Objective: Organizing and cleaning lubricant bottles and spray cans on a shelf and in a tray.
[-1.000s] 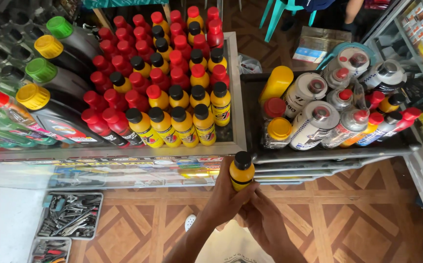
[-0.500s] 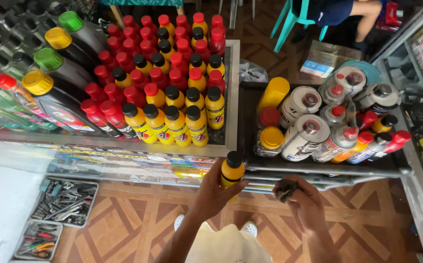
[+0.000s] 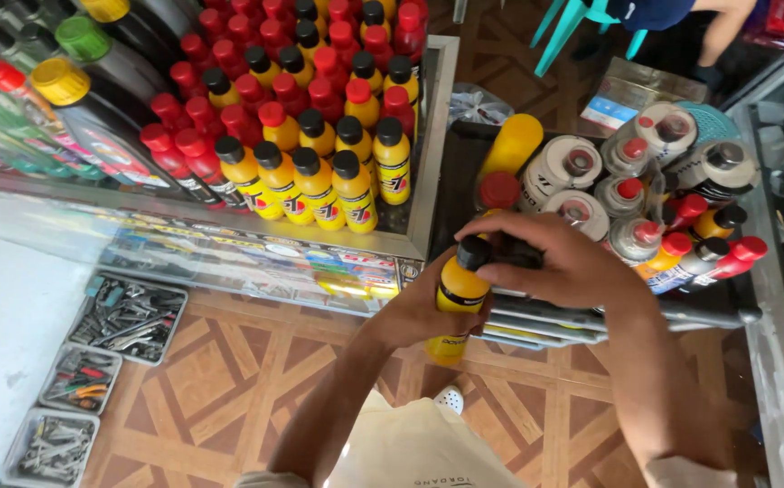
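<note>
My left hand (image 3: 423,312) grips a yellow bottle (image 3: 458,294) with a black cap (image 3: 475,251), upright, in front of the counter edge. My right hand (image 3: 559,267) is curled just right of the cap, fingers closed around a small dark object (image 3: 518,256) that is mostly hidden. Its index finger arches over the cap. Both hands hover above the patterned floor, between the bottle display and the rack of cans.
A framed display (image 3: 428,154) holds several yellow and red bottles (image 3: 319,172). Big oil bottles (image 3: 75,99) stand at left. Spray cans (image 3: 582,172) lie at right. Tool trays (image 3: 125,316) sit on the floor. A person's leg (image 3: 726,32) shows at top right.
My right hand has come up from lower right to the bottle's cap. The bottle stays in my left hand, and the view has moved closer to the shelves.
</note>
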